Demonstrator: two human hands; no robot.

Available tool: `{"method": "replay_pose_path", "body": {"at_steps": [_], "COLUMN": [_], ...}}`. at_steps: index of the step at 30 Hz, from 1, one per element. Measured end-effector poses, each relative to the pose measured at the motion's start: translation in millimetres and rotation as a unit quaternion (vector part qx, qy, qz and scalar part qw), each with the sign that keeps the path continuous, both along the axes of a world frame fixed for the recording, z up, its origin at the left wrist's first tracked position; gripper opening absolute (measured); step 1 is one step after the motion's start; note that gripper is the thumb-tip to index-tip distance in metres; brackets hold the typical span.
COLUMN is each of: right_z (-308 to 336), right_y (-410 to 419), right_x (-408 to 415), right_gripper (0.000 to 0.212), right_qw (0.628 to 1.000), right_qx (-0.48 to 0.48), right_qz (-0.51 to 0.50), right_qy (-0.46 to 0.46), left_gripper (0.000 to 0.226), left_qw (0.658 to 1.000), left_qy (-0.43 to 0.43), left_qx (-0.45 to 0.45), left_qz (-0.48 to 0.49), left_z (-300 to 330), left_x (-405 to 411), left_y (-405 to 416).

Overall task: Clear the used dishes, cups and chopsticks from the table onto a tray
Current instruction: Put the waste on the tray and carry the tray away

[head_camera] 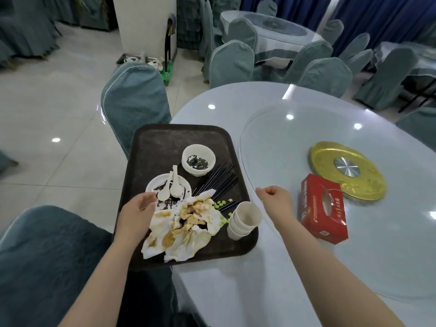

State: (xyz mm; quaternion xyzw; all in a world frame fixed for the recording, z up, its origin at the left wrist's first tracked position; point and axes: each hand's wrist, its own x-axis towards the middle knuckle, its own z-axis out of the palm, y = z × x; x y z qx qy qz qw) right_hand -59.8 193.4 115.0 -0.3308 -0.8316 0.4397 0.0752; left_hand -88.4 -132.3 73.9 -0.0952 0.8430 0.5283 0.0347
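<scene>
Under stained napkins (181, 228), part of plate (165, 185) hidden; left hand (136, 208) relaxed, right hand (273, 199) curled, empty.

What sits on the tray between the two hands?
In the head view, soiled napkins and stacked cups lie between the left hand and right hand.
</scene>
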Motion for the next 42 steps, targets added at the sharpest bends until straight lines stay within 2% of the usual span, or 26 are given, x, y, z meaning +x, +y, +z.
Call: {"method": "replay_pose_path", "body": {"at_steps": [5,8,12,15,18,21,23,27,31,35,42], "right_z": [-32.2,-53.2,-73.2,-81.4,-90.9,-100.6,-102.4,-102.4,-106.7,-103.1,-78.1], "right_y": [16.3,18.3,11.3,8.7,10.3,8.5,6.5,6.0,5.5,-0.4,-10.8], "right_x": [16.9,22.8,23.3,25.0,23.5,21.6,19.3,20.9,29.3,34.8,38.4], "right_gripper": [0.019,0.022,0.018,0.02,0.016,0.019,0.02,0.027,0.027,0.038,0.039], "right_qw": [0.997,0.995,0.992,0.989,0.986,0.98,0.974,0.967,0.973,0.989,0.998], "right_qx": [-0.003,-0.019,-0.032,-0.044,-0.029,0.024,0.073,0.072,0.061,-0.034,0.053], "right_qz": [-0.034,-0.027,0.002,0.017,0.05,0.082,0.086,0.122,0.101,0.03,0.02], "right_qy": [-0.065,-0.097,-0.125,-0.142,-0.159,-0.178,-0.195,-0.211,-0.199,-0.143,-0.024], "left_gripper": [0.026,0.031,0.04,0.047,0.052,0.051,0.054,0.044,0.034,0.032,0.028], "left_qw": [0.998,0.996,0.986,0.978,0.972,0.97,0.97,0.968,0.974,0.978,0.981], "left_qy": [-0.007,-0.019,-0.081,-0.107,-0.155,-0.202,-0.194,-0.186,-0.167,-0.153,-0.058], "left_qx": [-0.017,-0.011,-0.085,-0.143,-0.145,-0.134,-0.144,-0.164,-0.148,-0.118,-0.151], "left_qz": [0.059,0.089,0.115,0.111,0.098,0.031,0.017,0.027,0.04,0.074,0.107], "left_z": [-14.1,-21.5,-40.3,-48.3,-57.7,-71.1,-78.2,-80.8,-79.0,-69.4,-38.1], "left_x": [-12.7,-13.1,-15.9,-23.2,-30.9,-24.8,-20.1,-15.2,-6.3,1.0,11.7], "left_y": [-16.0,-21.0,-36.0,-44.7,-52.9,-55.1,-56.3,-64.8,-70.6,-63.5,-53.2]}}
